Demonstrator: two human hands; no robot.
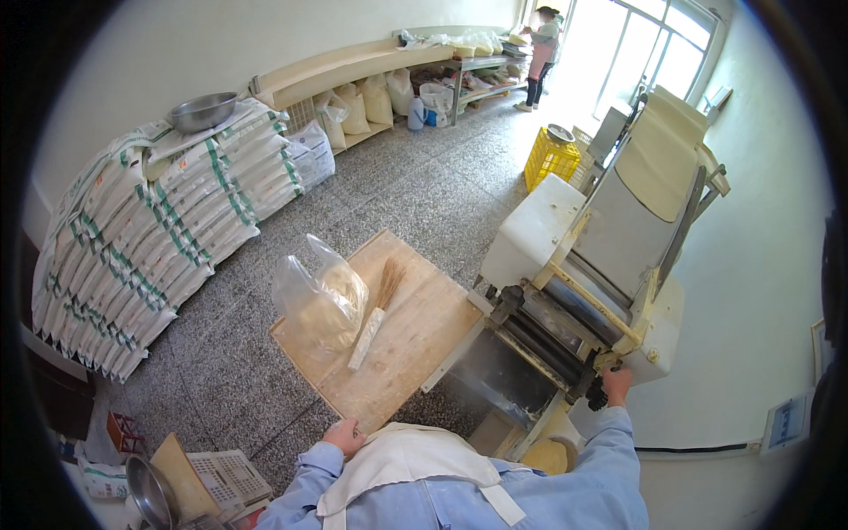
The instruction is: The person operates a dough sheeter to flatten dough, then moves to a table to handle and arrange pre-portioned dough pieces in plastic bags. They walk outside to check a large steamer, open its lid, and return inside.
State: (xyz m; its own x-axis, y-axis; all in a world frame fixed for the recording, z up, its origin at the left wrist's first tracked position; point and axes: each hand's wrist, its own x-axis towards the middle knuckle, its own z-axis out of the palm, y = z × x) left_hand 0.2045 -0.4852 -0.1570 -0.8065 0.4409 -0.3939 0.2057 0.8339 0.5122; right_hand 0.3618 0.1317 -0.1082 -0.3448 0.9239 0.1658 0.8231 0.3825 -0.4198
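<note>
Right hand (pixel 616 386) curls at the dough-rolling machine (pixel 537 231), its hold unclear; left hand (pixel 344 436), grip also unclear, at the wooden board (pixel 424 331). Dough sheet (pixel 658 163) drapes the far slope: best keep clear of the rollers (pixel 549 343)!

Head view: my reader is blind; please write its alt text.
A person's right hand is at the side of a roller machine; the left hand is by the edge of a wooden board bearing a clear bag and a broom. White sacks are stacked at left.
</note>
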